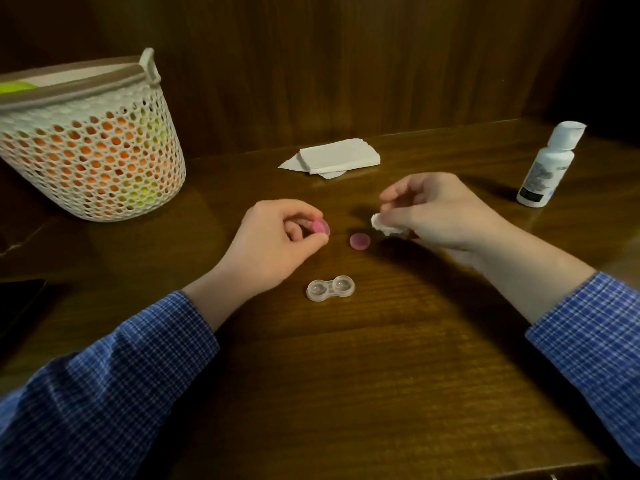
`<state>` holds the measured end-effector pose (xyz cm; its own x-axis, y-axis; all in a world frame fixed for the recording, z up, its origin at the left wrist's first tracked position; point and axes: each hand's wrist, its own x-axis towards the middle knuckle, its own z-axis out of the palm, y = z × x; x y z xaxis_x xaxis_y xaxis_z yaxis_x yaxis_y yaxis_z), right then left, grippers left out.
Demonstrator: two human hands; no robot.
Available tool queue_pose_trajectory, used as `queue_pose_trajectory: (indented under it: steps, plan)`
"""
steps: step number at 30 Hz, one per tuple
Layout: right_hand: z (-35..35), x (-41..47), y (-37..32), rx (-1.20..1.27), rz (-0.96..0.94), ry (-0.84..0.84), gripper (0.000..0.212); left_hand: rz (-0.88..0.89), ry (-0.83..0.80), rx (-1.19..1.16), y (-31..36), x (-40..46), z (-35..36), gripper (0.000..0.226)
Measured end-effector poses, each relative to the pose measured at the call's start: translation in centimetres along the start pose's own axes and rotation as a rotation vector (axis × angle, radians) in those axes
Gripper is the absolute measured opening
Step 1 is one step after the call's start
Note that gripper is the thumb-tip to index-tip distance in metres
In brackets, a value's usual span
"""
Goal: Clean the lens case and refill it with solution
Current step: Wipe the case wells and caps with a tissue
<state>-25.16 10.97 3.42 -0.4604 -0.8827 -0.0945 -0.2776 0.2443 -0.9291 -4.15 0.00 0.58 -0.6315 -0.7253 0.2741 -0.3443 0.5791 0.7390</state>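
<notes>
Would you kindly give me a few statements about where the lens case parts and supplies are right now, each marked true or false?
1. The left hand pinches a pink cap. True.
2. Both pink caps are screwed onto the lens case. False: the case lies open on the table, and the second pink cap lies apart from it.
3. The right hand holds a crumpled white tissue. True.
4. The solution bottle lies on its side. False: it stands upright at the right.
5. The folded tissues sit inside the basket. False: they lie on the table.
</notes>
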Motion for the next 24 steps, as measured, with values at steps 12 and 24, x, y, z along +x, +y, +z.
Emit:
queue_pose_trajectory:
  steps: [12,24]
  plan:
    - [0.1,0.4,0.6,-0.171,-0.065,-0.262,0.034,0.057,0.005,0.345,0.1,-0.1,0.2,0.042]
    - [2.1,0.1,0.8,-0.244,-0.113,-0.113,0.021,0.161,-0.193,0.345,0.9,-0.2,0.7,0.032]
